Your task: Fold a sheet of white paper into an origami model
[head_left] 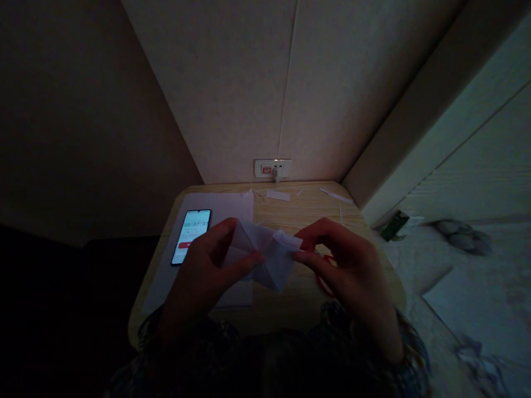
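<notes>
Above the table, we are pinching folded paper with our left hand and right hand, each grip closed on it.

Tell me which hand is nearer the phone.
Left: the left hand is beside the phone, partly overlapping it in view; the right hand is farther, across the folded paper.

Folded piece of matt, creased paper; sheet of smooth, matt paper; offcut of flat, matt paper; tabletop in smooth wood grain; phone, glossy, glass-like; socket of smooth plastic; wall, matt, faintly mottled; sleeve of patterned cloth.
</notes>
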### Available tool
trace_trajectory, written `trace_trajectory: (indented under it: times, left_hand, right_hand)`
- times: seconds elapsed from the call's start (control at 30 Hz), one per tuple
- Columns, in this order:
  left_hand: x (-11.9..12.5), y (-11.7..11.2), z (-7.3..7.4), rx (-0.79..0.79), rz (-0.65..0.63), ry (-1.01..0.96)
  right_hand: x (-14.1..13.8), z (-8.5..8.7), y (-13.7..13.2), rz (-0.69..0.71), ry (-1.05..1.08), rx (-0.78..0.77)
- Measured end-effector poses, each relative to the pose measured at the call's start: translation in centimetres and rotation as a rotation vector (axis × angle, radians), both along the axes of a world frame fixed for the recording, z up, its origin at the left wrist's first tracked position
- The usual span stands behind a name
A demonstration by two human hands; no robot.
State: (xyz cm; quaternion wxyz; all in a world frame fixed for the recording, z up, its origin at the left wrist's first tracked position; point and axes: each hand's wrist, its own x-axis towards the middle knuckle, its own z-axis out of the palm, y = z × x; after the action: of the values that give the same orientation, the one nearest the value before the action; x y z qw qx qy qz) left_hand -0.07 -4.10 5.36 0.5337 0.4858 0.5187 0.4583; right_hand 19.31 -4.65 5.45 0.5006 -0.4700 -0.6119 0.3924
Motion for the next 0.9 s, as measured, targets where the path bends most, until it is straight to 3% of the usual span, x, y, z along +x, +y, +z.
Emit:
trace_trajectory:
  times: [0.17,0.37,0.63,0.9]
  left_hand:
    - [0.4,-0.2,0.0,0.01,-0.003,-0.068]
    - [1.0,-0.8,0.7,-0.104,0.012,-0.113]
    - [1.5,-0.9,0.9,-0.084,-0.024,-0.108]
    - [1.8,-0.7,0.8,-0.162,0.067,-0.138]
  right_hand:
    - [-0.7,0.1,-0.4,-0.008,0.072,-0.02]
    - [-1.4,0.1,-0.7,-0.083,-0.011,0.017]
    - [-1.4,0.3,-0.7,-0.098,-0.07,0.012]
    - [-1.5,0.2,-0.6,-0.073,-0.003,-0.053]
